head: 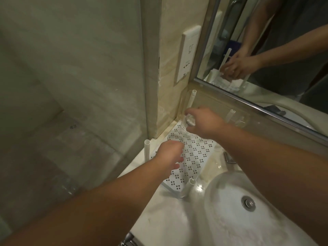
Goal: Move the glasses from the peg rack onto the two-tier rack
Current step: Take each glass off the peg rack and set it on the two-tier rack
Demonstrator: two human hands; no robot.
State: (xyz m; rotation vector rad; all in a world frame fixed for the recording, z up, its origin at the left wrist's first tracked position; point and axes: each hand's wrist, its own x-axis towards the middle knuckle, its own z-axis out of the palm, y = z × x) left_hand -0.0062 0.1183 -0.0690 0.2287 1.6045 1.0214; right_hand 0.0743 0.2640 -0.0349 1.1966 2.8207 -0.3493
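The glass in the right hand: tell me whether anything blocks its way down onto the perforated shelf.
Nothing visible does. The right hand holds the glass above the far end of the perforated shelf, and the part below it looks bare. The left hand hovers over the shelf's near left side, apart from the glass. The corner posts stand off to the sides.

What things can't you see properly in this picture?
- Left hand, head view: its fingers curl under, so whether they hold anything is hidden.
- Clear drinking glass in the right hand: blurred and partly covered by fingers.
- White perforated rack shelf: any lower tier is hidden beneath it.
- Peg rack: not in the frame.
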